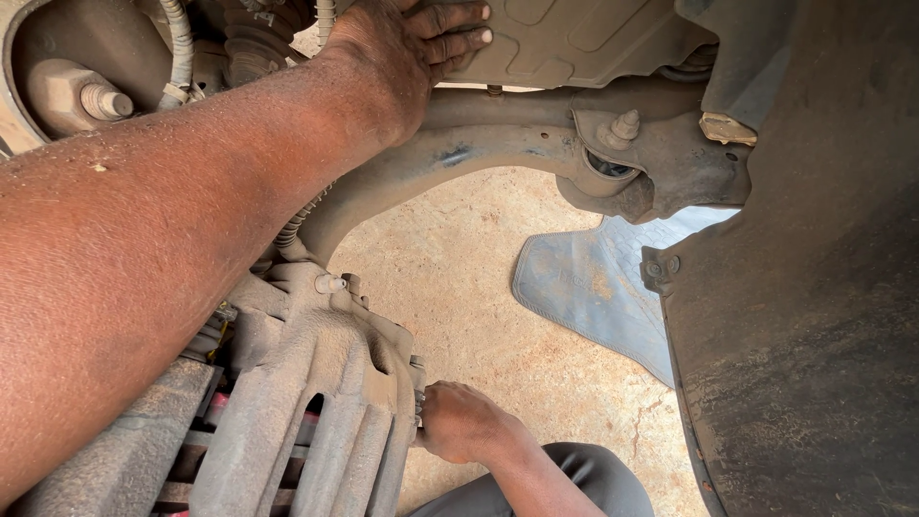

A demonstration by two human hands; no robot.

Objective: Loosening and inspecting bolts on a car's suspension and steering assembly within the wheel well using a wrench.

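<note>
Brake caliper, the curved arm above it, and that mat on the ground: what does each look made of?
The brake caliper looks like cast metal: thick ribs, rough matte surface under grey dust. The curved arm seems to be steel, smooth and dull brown with grime. The mat is probably rubber: flat and flexible-looking, grey, moulded pattern. The right hand touches the caliper's edge; the left hand presses on the panel above.

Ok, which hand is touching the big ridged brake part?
The right hand, down low, its fingers against the brake caliper edge. The left hand is up high, flat on the underbody panel.
</note>
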